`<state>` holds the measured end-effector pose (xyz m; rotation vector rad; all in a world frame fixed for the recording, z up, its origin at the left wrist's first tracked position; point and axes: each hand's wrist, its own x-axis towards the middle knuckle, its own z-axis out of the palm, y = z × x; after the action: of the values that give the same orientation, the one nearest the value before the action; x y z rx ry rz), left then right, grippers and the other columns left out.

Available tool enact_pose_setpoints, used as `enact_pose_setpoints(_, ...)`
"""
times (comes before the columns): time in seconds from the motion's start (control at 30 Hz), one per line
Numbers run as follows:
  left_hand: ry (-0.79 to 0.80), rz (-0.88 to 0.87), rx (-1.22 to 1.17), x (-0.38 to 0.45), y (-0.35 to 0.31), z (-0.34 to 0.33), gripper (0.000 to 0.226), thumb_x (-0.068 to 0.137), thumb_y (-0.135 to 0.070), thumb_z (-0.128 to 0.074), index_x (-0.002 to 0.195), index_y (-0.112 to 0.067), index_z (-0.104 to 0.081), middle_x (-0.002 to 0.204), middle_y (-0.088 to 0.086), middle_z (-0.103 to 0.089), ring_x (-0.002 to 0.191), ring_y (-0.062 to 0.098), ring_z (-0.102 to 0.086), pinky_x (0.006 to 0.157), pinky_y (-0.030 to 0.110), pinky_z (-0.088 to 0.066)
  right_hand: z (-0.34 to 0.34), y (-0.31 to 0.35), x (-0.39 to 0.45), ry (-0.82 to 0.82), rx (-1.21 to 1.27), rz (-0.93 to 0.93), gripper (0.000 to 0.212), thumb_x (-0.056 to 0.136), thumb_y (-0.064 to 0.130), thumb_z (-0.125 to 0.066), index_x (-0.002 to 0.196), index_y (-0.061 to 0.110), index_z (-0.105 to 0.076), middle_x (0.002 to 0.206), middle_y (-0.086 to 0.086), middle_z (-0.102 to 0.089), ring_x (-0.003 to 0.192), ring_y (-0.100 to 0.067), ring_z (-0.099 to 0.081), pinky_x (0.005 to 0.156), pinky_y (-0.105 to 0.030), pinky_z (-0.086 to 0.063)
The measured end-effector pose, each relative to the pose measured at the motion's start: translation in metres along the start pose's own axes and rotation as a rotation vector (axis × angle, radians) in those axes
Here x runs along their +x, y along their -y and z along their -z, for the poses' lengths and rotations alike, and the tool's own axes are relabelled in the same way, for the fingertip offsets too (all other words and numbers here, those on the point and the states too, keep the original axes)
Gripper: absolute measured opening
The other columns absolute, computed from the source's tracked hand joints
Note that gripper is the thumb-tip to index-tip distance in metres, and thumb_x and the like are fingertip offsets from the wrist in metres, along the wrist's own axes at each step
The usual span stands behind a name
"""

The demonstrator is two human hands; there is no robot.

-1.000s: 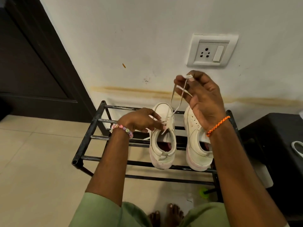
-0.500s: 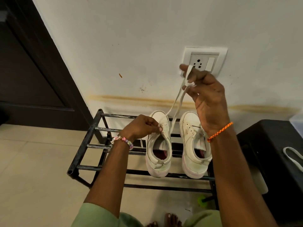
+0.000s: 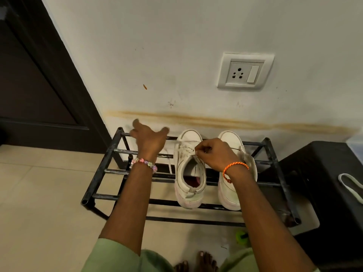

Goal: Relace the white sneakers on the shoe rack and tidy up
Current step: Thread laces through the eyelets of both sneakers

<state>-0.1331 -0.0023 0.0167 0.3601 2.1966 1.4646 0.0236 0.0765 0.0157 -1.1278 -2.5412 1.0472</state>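
A pale wall [image 3: 176,46] fills the upper view, marked by a yellowish stain band [image 3: 225,121] and carrying a white socket plate [image 3: 245,71]. A dark door [image 3: 39,75] stands at the left, and beige floor tiles [image 3: 39,203] spread below. Against the wall sits the black metal shoe rack [image 3: 102,173], with a dark stool [image 3: 330,193] just beside its right end; a loose white lace [image 3: 351,188] lies on the stool.

Two white sneakers rest on the rack's top bars, toes toward the wall. The left sneaker [image 3: 189,169] lies open, its tongue and pink insole visible; the right sneaker [image 3: 229,191] is partly covered by the right forearm.

The left hand [image 3: 149,138], wearing a beaded bracelet [image 3: 144,163], hovers over the rack's back bars to the left of the sneakers, blurred, its fingers spread wide and holding nothing. The right hand [image 3: 214,154], with an orange cord bracelet [image 3: 233,168] at the wrist, rests at the left sneaker's eyelet area, its fingers curled and pinching a thin white shoelace [image 3: 186,147] that crosses the upper. Another stretch of lace [image 3: 170,161] hangs down through the bars left of that sneaker.

A small green object [image 3: 241,235] lies on the floor under the rack, and bare toes [image 3: 204,261] show at the bottom edge.
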Motion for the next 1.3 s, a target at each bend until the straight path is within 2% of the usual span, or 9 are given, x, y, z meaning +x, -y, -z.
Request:
enact_pose_setpoints(0.1, 0.422, -0.039, 0.090, -0.008, 0.003, 0.003, 0.043, 0.083, -0.017, -0.071, 0.122, -0.009, -0.055, 0.113, 0.011, -0.063, 0.088, 0.016, -0.063, 0.073, 0.026, -0.049, 0.001, 0.000, -0.001, 0.022, 0.019, -0.002, 0.017, 0.088, 0.017, -0.061, 0.100, 0.015, -0.073, 0.097, 0.001, -0.068, 0.087, -0.007, -0.055, 0.077, -0.018, -0.040)
enact_pose_setpoints(0.2, 0.678, -0.159, 0.246, -0.018, 0.005, 0.002, 0.022, 0.082, -0.011, -0.071, 0.104, -0.008, -0.070, 0.096, 0.008, -0.071, 0.078, 0.010, -0.066, 0.067, 0.017, -0.054, 0.001, -0.003, -0.001, -0.001, 0.090, -0.009, 0.006, 0.083, 0.018, -0.068, 0.086, 0.020, -0.073, 0.083, 0.004, -0.067, 0.081, -0.010, -0.061, 0.079, -0.025, -0.049)
enact_pose_setpoints(0.37, 0.454, -0.377, 0.395, -0.027, 0.005, -0.005, 0.018, 0.078, -0.009, -0.076, 0.094, -0.005, -0.071, 0.092, 0.010, -0.071, 0.079, 0.020, -0.069, 0.070, 0.028, -0.059, -0.003, -0.008, -0.002, -0.050, 0.177, -0.043, 0.003, 0.082, 0.014, -0.070, 0.084, 0.014, -0.073, 0.074, 0.001, -0.065, 0.076, -0.017, -0.064, 0.080, -0.032, -0.054)
enact_pose_setpoints(0.6, 0.339, -0.543, 0.652, -0.040, 0.012, -0.014, 0.018, 0.088, -0.022, -0.065, 0.099, -0.010, -0.074, 0.098, 0.009, -0.072, 0.091, 0.024, -0.065, 0.081, 0.037, -0.052, -0.016, -0.001, -0.006, -0.018, -0.069, 0.001, 0.009, 0.090, 0.010, -0.052, 0.098, 0.007, -0.055, 0.090, -0.005, -0.050, 0.082, -0.019, -0.046, 0.061, -0.025, -0.033)
enact_pose_setpoints(0.73, 0.332, -0.558, 0.631, -0.040, 0.015, -0.018, 0.018, 0.090, -0.020, -0.060, 0.098, -0.008, -0.071, 0.100, 0.007, -0.069, 0.095, 0.022, -0.061, 0.082, 0.033, -0.048, -0.027, -0.006, -0.001, 0.009, 0.275, -0.197, 0.009, 0.095, 0.011, -0.042, 0.095, 0.011, -0.051, 0.083, -0.001, -0.048, 0.083, -0.018, -0.045, 0.065, -0.026, -0.035)
enact_pose_setpoints(0.87, 0.381, -0.316, 0.341, -0.042, 0.030, -0.024, 0.014, 0.093, -0.020, -0.054, 0.086, -0.010, -0.060, 0.087, 0.007, -0.059, 0.083, 0.018, -0.052, 0.072, 0.031, -0.042, -0.030, -0.012, 0.005, -0.005, 0.599, -0.312, 0.023, 0.093, 0.006, -0.044, 0.073, 0.016, -0.050, 0.071, -0.001, -0.050, 0.069, -0.014, -0.047, 0.068, -0.028, -0.040)
enact_pose_setpoints(1.0, 0.474, -0.005, 0.050, -0.041, 0.033, -0.022, 0.029, 0.097, -0.023, -0.042, 0.077, -0.011, -0.060, 0.076, 0.006, -0.057, 0.075, 0.019, -0.053, 0.069, 0.030, -0.044, -0.023, -0.012, -0.005, -0.013, 0.601, -0.172, 0.016, 0.090, 0.005, -0.054, 0.079, 0.015, -0.058, 0.073, 0.002, -0.054, 0.071, -0.010, -0.051, 0.074, -0.027, -0.046)
enact_pose_setpoints(1.13, 0.497, 0.012, 0.049, -0.043, 0.029, -0.024, 0.029, 0.098, -0.020, -0.036, 0.098, -0.006, -0.061, 0.095, 0.013, -0.061, 0.087, 0.020, -0.056, 0.069, 0.026, -0.047, -0.021, -0.016, -0.011, -0.060, 0.408, -0.007, 0.008, 0.088, 0.014, -0.062, 0.094, 0.014, -0.067, 0.084, 0.000, -0.063, 0.075, -0.012, -0.057, 0.070, -0.021, -0.048)
enact_pose_setpoints(1.3, 0.489, 0.076, -0.052, -0.042, 0.026, -0.024, 0.031, 0.093, -0.012, -0.039, 0.111, -0.001, -0.062, 0.105, 0.016, -0.063, 0.085, 0.017, -0.057, 0.067, 0.023, -0.050, -0.035, -0.010, -0.001, -0.136, 0.437, -0.085, 0.017, 0.092, 0.015, -0.057, 0.075, 0.016, -0.059, 0.084, -0.002, -0.059, 0.074, -0.012, -0.054, 0.072, -0.022, -0.044)
